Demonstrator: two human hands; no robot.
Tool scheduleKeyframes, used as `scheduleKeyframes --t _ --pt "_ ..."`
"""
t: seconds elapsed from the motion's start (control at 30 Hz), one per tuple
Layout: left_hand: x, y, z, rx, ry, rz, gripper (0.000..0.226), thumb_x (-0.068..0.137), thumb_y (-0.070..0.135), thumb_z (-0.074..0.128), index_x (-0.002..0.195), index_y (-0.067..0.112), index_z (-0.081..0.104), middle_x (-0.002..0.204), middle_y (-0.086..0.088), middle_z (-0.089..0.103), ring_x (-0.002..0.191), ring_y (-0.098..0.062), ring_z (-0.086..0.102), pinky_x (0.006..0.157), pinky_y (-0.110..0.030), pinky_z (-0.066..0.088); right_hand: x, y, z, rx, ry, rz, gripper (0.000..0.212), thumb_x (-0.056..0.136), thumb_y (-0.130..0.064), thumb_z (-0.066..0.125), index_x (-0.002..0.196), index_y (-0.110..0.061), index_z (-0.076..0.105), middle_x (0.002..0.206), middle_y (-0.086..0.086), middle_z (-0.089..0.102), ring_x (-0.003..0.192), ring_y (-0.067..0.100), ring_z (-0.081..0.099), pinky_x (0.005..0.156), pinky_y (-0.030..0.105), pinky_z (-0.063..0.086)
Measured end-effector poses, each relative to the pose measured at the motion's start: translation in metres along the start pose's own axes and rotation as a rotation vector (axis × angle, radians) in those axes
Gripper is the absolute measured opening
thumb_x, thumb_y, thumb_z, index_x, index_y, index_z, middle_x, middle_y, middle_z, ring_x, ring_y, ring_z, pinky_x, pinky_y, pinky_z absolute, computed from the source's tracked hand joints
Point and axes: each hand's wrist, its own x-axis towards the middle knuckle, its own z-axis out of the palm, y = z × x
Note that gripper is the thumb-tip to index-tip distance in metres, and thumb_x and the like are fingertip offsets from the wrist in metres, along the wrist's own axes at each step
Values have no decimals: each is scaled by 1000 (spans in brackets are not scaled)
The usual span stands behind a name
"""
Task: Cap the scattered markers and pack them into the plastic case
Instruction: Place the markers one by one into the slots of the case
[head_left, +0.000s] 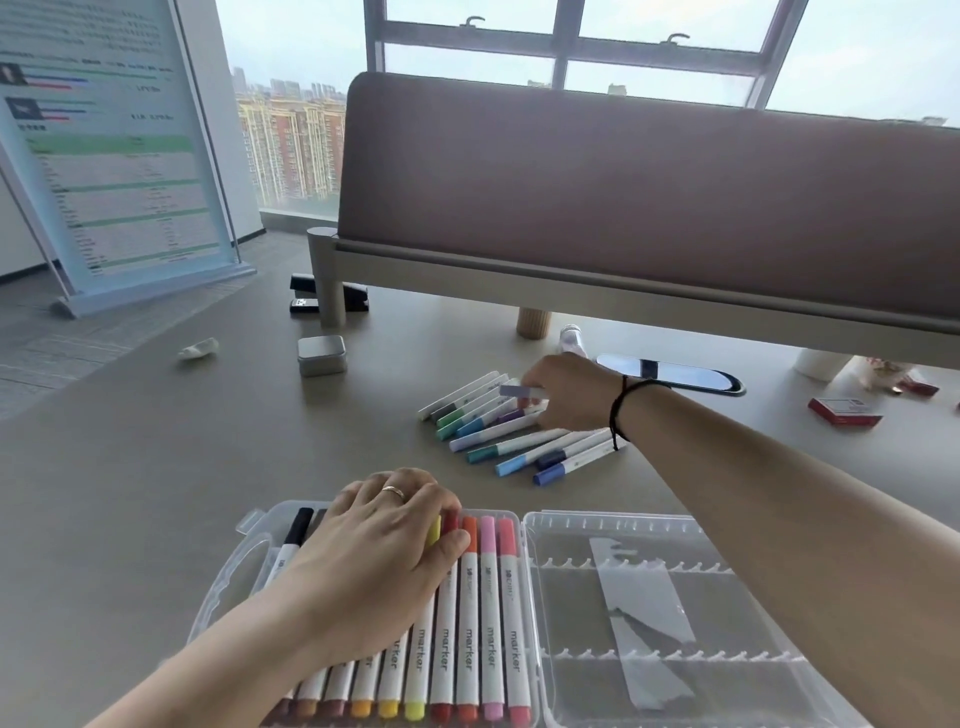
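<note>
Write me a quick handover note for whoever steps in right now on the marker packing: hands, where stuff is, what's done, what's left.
Left hand: flat, fingers resting on the row of packed markers in the left half of the open plastic case.
Right hand: reaching into the loose markers on the desk behind the case, its grip on a lilac-capped marker.
Done: left half is filled with warm colours, black at the far left.
Left: right half of the case holds no markers yet; the blue, green and purple markers on the desk still need packing. Those whose ends show look capped.
</note>
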Motion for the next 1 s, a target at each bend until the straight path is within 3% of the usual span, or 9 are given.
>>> scheduleKeyframes --t 0.13,0.23,0.4,0.5,0.6,0.7,0.8,0.9,1.0 --pt "0 0 0 5 -8 3 33 98 63 18 119 47 39 140 26 34 135 -4 28 118 -30 17 2 -3 3 -22 -34 -17 8 86 -9 60 90 -9 67 82 4 62 93 25 56 87 33 44" --pt "0 0 -2 7 -19 2 33 98 62 19 120 48 39 141 25 34 136 -4 28 119 -31 17 -1 -6 2 11 -45 -27 6 86 -11 61 87 -9 66 69 -2 52 77 21 52 69 30 42" --pt "-1 0 -3 8 -19 -1 33 98 61 19 120 48 39 143 25 34 138 -5 26 119 -31 16 -3 -6 1 -15 -60 -24 17 87 -6 58 77 -19 57 70 -5 50 85 22 52 73 30 45" --pt "-1 1 -2 0 -21 -5 33 99 60 21 121 47 40 143 24 34 138 -5 26 120 -31 16 -1 -6 -2 -23 -90 -14 20 86 -9 63 75 -23 53 70 -10 50 80 17 51 62 24 39" --pt "-2 1 -2 3 -9 -2 31 100 60 21 120 46 39 141 25 35 137 -5 27 119 -31 15 0 -7 -3 -106 -92 -14 19 84 -12 64 70 -16 53 69 -3 52 75 19 51 55 24 34" --pt "-1 0 -1 -5 -10 -3 29 100 59 21 119 47 39 140 24 36 136 -5 28 119 -31 16 -2 -4 -2 -106 -26 -4 21 87 -14 65 69 -11 57 65 -1 52 68 18 50 60 26 32" --pt "-1 1 -2 -14 -13 -5 28 99 60 21 117 48 39 139 25 37 136 -4 28 119 -32 16 -15 -4 -14 76 94 -13 15 88 -19 71 75 -12 67 62 -4 54 59 10 48 61 25 33" --pt "-2 1 -3 -23 -15 -2 28 99 61 22 117 48 40 139 25 37 135 -3 29 119 -32 17 -47 -11 -28 266 283 -32 27 88 -30 73 72 -9 67 68 4 62 60 12 51 55 23 37" --pt "-3 2 -4 -35 -4 -5 29 99 61 25 119 48 42 140 25 38 136 -4 28 119 -31 17 -91 -26 -29 842 383 60 19 89 -24 73 85 -5 75 78 8 75 64 20 66 64 30 53"
